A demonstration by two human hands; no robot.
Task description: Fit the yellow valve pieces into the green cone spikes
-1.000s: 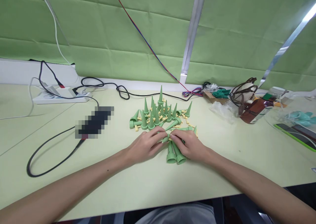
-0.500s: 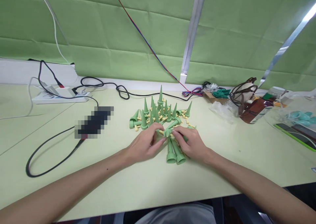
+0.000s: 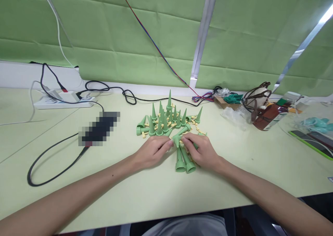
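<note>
A green plastic watering spike [image 3: 177,141] is held between my two hands, its pointed end facing me. My left hand [image 3: 153,150] is closed, with thumb and forefinger pinched at the left side of the spike. From the other side, my right hand [image 3: 201,148] grips it between thumb and curled fingers. Bits of yellow show at the spike's sides, mostly covered by my fingertips. Two more green spikes [image 3: 180,165] lie just below, wide open ends towards me. Behind my hands stands a cluster of upright green spikes [image 3: 165,124], with small yellow valves [image 3: 197,128] scattered among them.
At left, a pixelated dark device [image 3: 100,128] lies with a looped black cable; a white power strip [image 3: 65,102] sits behind it. On the right are a brown-red bottle [image 3: 272,116], a clear plastic bag [image 3: 235,117] and a green-edged phone [image 3: 310,144].
The spike between my hands has tilted, so its tip points further down towards me. My left fingers have come down from arching over it to a lower, flatter pinch. My right hand stays put.
</note>
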